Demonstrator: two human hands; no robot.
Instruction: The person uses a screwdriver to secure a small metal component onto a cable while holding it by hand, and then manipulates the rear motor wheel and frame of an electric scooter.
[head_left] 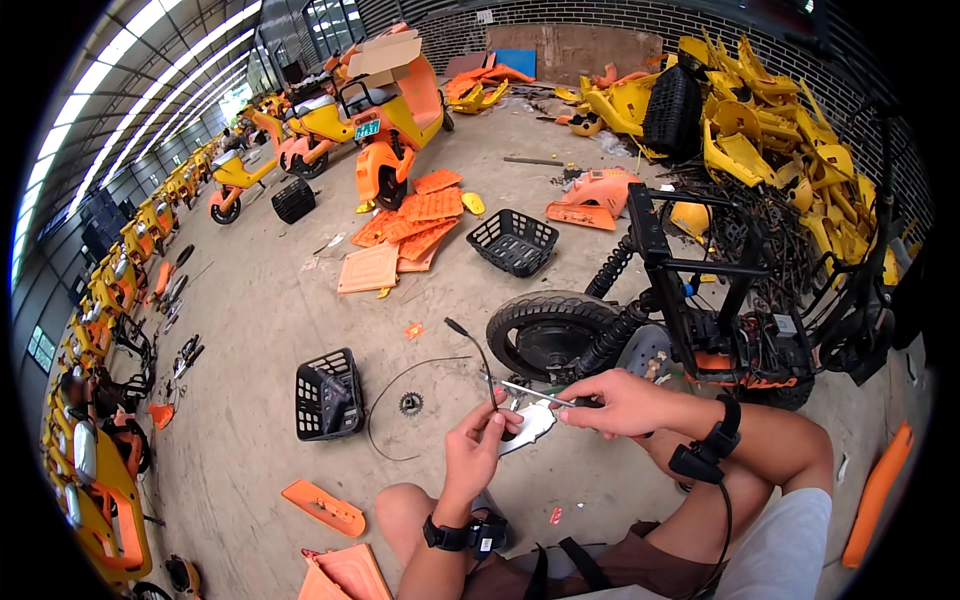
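Note:
My left hand (pixel 474 452) is closed, thumb and fingers pinching a flat white part (pixel 532 428) with a dark spot on it. A short black cable (pixel 482 350) with a thicker plug-like end rises from that hand. My right hand (pixel 625 403) is closed around a screwdriver (pixel 535 393), its slim metal shaft pointing left, above the white part and close to the cable. The fingers hide most of its handle. Just beyond my hands stand the black rear wheel (pixel 550 335) and bare black frame (pixel 690 265) of a stripped scooter.
A black basket (pixel 330 395) stands left of my hands, another basket (pixel 512 243) farther off. Between them lie a small sprocket (pixel 411 404) and a thin curved cable (pixel 372 405). Orange panels (pixel 415 225) lie ahead; yellow panels (pixel 740 120) are heaped far right. Scooters (pixel 390 120) line the left.

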